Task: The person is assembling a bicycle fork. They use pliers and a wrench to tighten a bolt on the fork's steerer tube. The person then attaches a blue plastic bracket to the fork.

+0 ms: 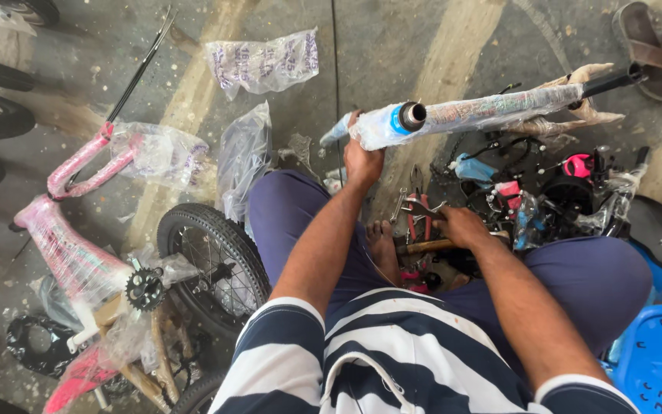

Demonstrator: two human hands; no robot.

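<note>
1. The left hand (363,162) is gripping the near end of a wrapped bicycle frame tube (492,109), its grip closed around the plastic wrap just behind the tube's open metal end (411,116).
2. The tube is lying nearly level, its long axis running from the left grip out to the person's right and slightly upward in the view, ending in a black rod (614,80) beside paper-wrapped stays (584,115).
3. The open end is pointing back toward the left grip and somewhat toward the camera.
4. The right hand (461,226) is resting lower, over a heap of tools on the floor, its grip closed on a wooden-handled tool (427,246); how tightly the fingers are closing cannot be told.
5. Red-handled pliers (415,218) are lying just beside the right grip, toward the left hand.
6. A bare foot (383,245) is showing between the two forearms, below the left grip.
7. Well off to the left of the left grip, a pink wrapped bicycle frame (63,245) is lying on the concrete floor (392,46), with a black spoked wheel (212,257) between it and the knee.
8. A blue plastic stool (660,360) is sitting to the right of the right grip.
</note>
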